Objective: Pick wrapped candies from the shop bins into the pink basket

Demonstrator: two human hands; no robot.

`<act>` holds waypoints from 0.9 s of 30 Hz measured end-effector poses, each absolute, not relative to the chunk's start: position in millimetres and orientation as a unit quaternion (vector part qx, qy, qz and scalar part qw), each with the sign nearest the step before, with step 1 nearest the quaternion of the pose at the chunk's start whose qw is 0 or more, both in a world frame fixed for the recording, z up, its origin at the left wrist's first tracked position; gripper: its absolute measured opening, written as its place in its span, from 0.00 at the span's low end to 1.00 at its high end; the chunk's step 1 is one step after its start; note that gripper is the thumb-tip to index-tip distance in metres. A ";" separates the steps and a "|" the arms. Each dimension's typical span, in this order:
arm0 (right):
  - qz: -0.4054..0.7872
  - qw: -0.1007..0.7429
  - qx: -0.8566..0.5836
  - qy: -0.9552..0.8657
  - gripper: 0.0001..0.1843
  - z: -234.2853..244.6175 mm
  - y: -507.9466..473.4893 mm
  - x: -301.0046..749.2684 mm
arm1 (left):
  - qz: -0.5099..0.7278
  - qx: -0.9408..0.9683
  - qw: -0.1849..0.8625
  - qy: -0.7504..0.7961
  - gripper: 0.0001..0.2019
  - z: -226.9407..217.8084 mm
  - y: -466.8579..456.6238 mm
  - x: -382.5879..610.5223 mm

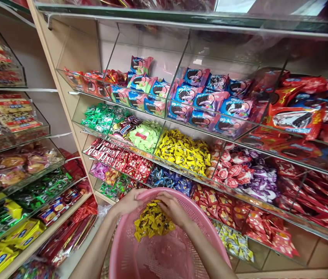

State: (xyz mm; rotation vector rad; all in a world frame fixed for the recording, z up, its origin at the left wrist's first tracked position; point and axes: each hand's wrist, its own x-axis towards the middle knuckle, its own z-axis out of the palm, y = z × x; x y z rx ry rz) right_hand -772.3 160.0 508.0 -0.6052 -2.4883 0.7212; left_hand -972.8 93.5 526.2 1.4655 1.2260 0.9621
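A pink plastic basket (213, 236) with perforated sides is in front of me, below the shelves. My left hand (130, 201) is closed around its far left rim. Inside, a heap of small yellow-wrapped candies (152, 223) lies against the far wall. My right hand (169, 207) reaches into the basket, its fingers curled over the heap's right edge on some of the candies; part of the fingertips is hidden. Just above the basket, a clear shelf bin holds a larger pile of matching yellow candies (182, 151).
Clear tiered bins hold blue-and-pink cookie packs (181, 95), green-wrapped sweets (100, 118), pale green sweets (145, 135), red packets (136, 166) and purple-white sweets (261, 178). Another rack with packaged snacks (12, 112) stands at the left. A glass shelf edge (181, 23) runs overhead.
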 end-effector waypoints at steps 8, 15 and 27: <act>0.234 0.261 -0.217 -0.911 0.15 514.4 157.6 -776.2 | 0.388 0.607 0.460 0.519 0.25 529.5 92.2 -972.4; 0.216 0.290 -0.251 -0.898 0.15 522.8 163.3 -769.8 | 0.393 0.601 0.478 0.506 0.25 531.9 90.3 -971.9; 0.148 0.225 -0.244 -0.932 0.14 512.8 161.2 -776.5 | 0.399 0.601 0.474 0.505 0.27 528.5 92.9 -972.7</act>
